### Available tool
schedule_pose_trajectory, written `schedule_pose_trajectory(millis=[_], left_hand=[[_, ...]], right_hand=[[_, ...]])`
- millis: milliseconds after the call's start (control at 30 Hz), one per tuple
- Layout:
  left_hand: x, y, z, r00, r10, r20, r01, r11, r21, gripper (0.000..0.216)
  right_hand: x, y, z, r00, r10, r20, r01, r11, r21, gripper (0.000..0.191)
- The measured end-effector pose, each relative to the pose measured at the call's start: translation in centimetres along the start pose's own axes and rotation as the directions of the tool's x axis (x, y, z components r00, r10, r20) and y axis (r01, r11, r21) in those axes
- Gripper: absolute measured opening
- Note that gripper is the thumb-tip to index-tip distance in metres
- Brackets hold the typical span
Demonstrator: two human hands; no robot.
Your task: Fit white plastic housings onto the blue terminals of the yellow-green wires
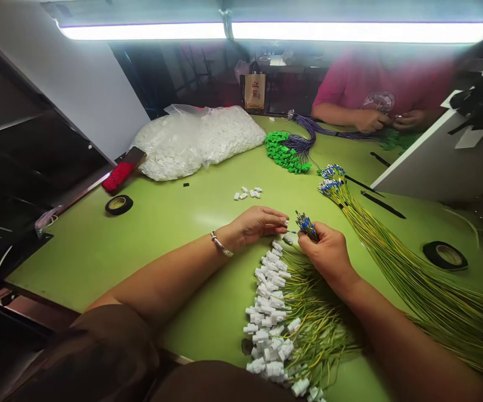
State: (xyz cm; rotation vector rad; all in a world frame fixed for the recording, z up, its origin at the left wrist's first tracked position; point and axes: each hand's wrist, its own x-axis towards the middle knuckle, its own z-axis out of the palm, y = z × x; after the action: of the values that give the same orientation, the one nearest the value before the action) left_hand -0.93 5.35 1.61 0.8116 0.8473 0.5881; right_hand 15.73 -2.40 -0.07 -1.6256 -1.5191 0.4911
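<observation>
Green table (182,212) sits beneath a bright tube lamp (350,32). Your left hand (256,224) pinches a small white piece (285,222); your right hand (330,250), apart from it at 4 o'clock, grips a blue-tipped wire bundle (305,223). From this bundle, wired white connectors (271,318) lie at 7 o'clock, loose connectors (252,194) at 10 o'clock.

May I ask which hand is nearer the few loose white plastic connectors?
Left: your left hand is just nearside of the connectors; your right hand is farther, lower right.

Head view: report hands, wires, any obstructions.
Left hand pinching small white connector. Right hand gripping blue-sleeved wire bundle. Possibly in the way: connector-fitted wires beside both hands.
</observation>
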Motion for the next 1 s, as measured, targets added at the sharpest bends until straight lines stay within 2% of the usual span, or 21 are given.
schedule_pose_trajectory(millis=[100, 400, 633, 1000], left_hand=[[-0.1, -0.2, 0.0, 0.999, -0.051, 0.015, 0.052, 0.997, -0.054, 0.014], [-0.1, -0.3, -0.2, 0.992, -0.086, 0.093, 0.085, 0.996, 0.005, 0.020], [-0.1, -1.0, -0.2, 0.995, -0.027, 0.100, 0.023, 0.999, 0.042, 0.033], [0.0, -2.1, 0.1, 0.993, 0.004, 0.116, -0.008, 0.999, 0.038, 0.030]], right_hand=[[0.0, 0.2, 0.0, 0.999, -0.018, -0.037, 0.015, 0.997, -0.081, 0.021], [0.2, 0.4, 0.0, 0.997, -0.067, -0.049, 0.056, 0.979, -0.198, 0.018], [0.2, 0.5, 0.0, 0.998, -0.058, 0.016, 0.060, 0.995, -0.083, 0.021], [0.1, 0.4, 0.3, 0.998, -0.014, 0.058, 0.016, 1.000, -0.025, 0.022]])
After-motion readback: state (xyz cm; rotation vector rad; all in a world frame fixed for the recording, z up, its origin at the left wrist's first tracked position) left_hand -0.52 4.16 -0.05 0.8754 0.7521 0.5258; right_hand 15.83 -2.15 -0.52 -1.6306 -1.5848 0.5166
